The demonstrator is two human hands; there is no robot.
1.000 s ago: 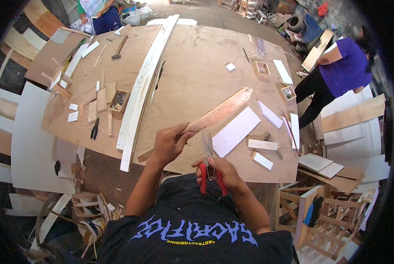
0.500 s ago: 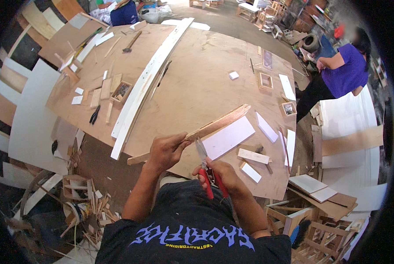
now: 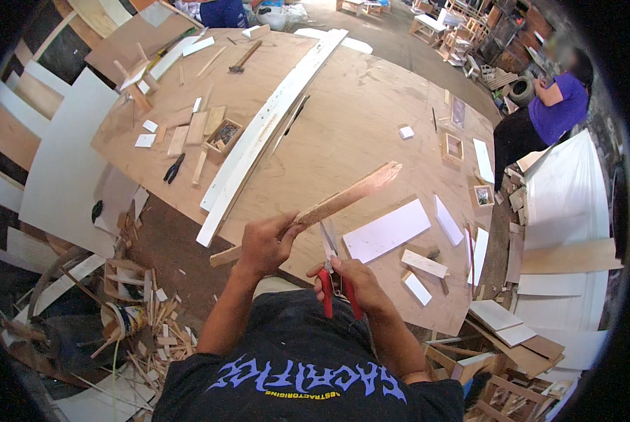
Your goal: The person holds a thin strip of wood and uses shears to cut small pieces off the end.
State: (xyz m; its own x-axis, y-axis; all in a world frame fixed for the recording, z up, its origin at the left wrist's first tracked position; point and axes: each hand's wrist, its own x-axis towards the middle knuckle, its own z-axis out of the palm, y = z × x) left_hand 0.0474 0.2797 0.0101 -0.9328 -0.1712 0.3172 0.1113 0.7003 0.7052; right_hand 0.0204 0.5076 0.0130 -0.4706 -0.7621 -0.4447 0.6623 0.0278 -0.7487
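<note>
My left hand (image 3: 267, 245) is closed round a long wooden strip (image 3: 346, 197) with a splintered, reddish far end. The strip slants up to the right over the table, and its near end sticks out behind my wrist. My right hand (image 3: 357, 283) grips red-handled snips (image 3: 327, 299), their metal blades pointing up and slightly parted. The blade tips are close under the strip, beside my left fingers; whether they touch it I cannot tell. A white rectangular board (image 3: 387, 231) lies on the table just right of the blades.
The plywood table (image 3: 357, 126) bears a long white plank (image 3: 280, 116), a hammer (image 3: 245, 58), black-handled pliers (image 3: 174, 169), a small box of bits (image 3: 223, 135) and white offcuts (image 3: 417, 288). A person in purple (image 3: 557, 105) stands at the right. Scrap wood (image 3: 178, 330) litters the lower left floor.
The view has shifted, so the table's things appear farther right. The snips' blades look a little more apart and lie farther from the white board. The person in purple has changed posture.
</note>
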